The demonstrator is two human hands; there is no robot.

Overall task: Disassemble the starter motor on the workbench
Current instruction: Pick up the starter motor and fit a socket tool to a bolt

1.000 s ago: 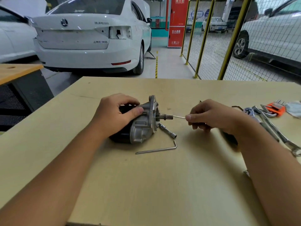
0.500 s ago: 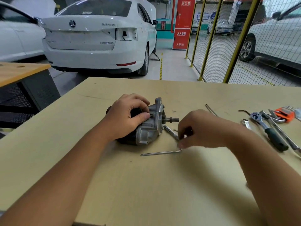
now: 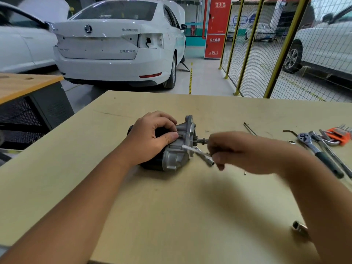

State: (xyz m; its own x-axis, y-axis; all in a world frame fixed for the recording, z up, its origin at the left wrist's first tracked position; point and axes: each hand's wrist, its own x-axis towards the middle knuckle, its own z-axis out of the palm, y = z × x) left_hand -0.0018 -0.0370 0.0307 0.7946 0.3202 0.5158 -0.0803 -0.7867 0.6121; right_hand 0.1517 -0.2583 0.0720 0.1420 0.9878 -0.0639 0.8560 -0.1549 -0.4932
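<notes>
Right hand (image 3: 245, 151) blurred, hiding the socket wrench (image 3: 202, 154) handle.

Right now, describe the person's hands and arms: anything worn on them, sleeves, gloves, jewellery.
Both arms are bare for their whole visible length; no sleeve edge shows in the head view. The left hand has no glove, ring or watch, and its thumbnail is short and plain. The right hand is also ungloved, with nothing on the wrist, though motion blur softens its fingers.
</notes>
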